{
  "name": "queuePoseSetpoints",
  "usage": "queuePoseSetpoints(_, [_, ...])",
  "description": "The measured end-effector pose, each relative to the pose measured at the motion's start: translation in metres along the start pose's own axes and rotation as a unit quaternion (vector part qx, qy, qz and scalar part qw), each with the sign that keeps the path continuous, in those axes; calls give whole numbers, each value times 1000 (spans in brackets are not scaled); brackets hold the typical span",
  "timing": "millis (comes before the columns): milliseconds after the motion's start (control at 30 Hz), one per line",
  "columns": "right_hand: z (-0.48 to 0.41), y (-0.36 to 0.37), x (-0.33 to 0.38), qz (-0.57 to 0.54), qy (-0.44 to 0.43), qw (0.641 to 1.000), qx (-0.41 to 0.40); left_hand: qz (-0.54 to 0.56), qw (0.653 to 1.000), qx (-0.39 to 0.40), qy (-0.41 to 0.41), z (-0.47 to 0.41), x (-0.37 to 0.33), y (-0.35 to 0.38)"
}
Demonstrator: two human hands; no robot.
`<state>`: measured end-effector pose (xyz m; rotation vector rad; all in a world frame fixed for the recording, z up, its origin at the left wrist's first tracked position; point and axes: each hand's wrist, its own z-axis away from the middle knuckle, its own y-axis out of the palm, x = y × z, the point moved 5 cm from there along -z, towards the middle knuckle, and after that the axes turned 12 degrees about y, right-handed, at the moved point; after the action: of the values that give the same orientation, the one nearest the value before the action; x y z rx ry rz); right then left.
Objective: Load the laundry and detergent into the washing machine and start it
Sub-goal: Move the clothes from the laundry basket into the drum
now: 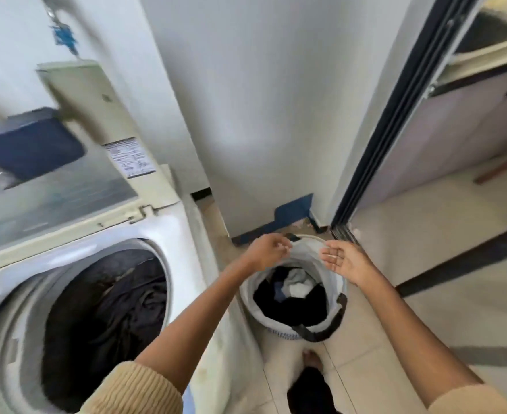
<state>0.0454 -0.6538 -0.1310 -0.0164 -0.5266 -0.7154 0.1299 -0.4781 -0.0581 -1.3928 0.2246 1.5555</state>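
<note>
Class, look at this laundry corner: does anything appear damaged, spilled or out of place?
The blue skirting at the wall's foot behind the laundry basket looks ragged, with debris beside it. Nothing looks spilled.

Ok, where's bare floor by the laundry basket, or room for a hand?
Bare cream tiled floor lies right of the round white laundry basket, to the dark floor strip. Left is tight against the white washing machine. Its mouth is open above dark clothes, below the left hand and right hand.

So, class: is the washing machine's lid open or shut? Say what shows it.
Open. The lid stands raised at its hinges, and dark laundry shows in the uncovered drum.
</note>
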Motion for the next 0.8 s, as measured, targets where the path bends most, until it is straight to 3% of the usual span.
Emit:
queuePoseSetpoints(133, [-63, -48, -30, -7, 62, 997, -53, -24, 988, 91, -125, -55, 43, 52])
queuePoseSetpoints(400, [-231, -71, -102, 140, 134, 977, -89, -23, 969, 39, -242, -145, 182, 140])
queuePoseSetpoints(500, [-309, -74, -134, 282, 138, 942, -114, 5, 962, 5, -273, -164, 239, 172])
queuePoseSetpoints(633, [-397, -64, -159, 511, 92, 852, -70, 39, 954, 30, -296, -172, 295, 218])
queuePoseSetpoints(800, [-495, -55, -182, 566, 39, 819, -84, 97, 940, 0, -327, -177, 352, 252])
